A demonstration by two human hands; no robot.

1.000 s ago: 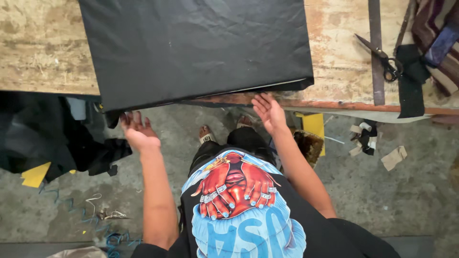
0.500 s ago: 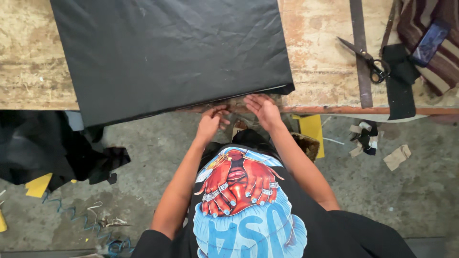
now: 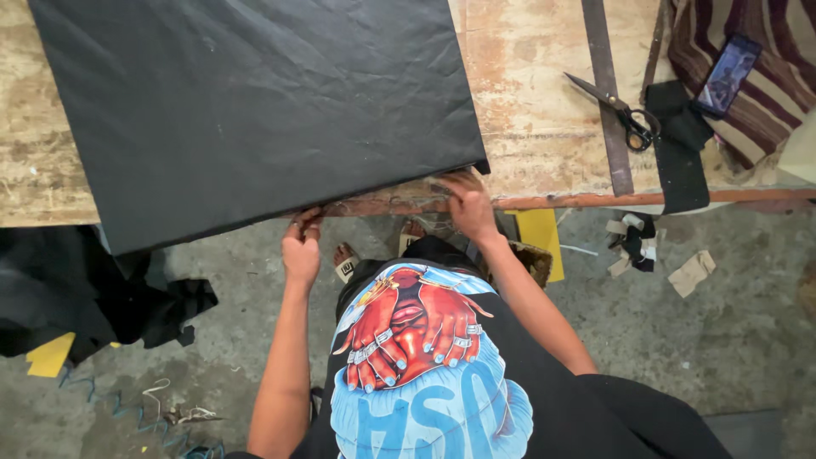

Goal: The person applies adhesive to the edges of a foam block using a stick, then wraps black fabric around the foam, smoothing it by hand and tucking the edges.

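Your left hand (image 3: 301, 248) sits at the lower centre of the frame, fingers curled up against the near edge of the black fabric-covered panel (image 3: 255, 110) where it meets the rim of the tabletop (image 3: 527, 102). It looks closed on that edge, though the fingertips are tucked under and you cannot tell how firm the hold is. Your right hand (image 3: 466, 204) is just to the right of it, near the panel's lower right corner, fingers bent and pressing on the thin clear film (image 3: 399, 202) that trails along the rim below the panel. The panel fills the upper left and centre of the frame, lying flat on the worn wooden tabletop with its lower left corner jutting past the rim.

To the right, well apart from your hands, a long metal ruler (image 3: 608, 93) lies upright in the frame with scissors (image 3: 616, 106) crossing it. A black strap (image 3: 680, 144) hangs over the rim beside them, and a phone (image 3: 724, 75) rests on striped cloth (image 3: 765, 85) in the upper right corner.

On the floor (image 3: 722, 340), a heap of black fabric (image 3: 85, 297) lies at the left, a yellow piece (image 3: 540, 238) sits just right of your right forearm, and small scraps (image 3: 646, 242) lie further right.
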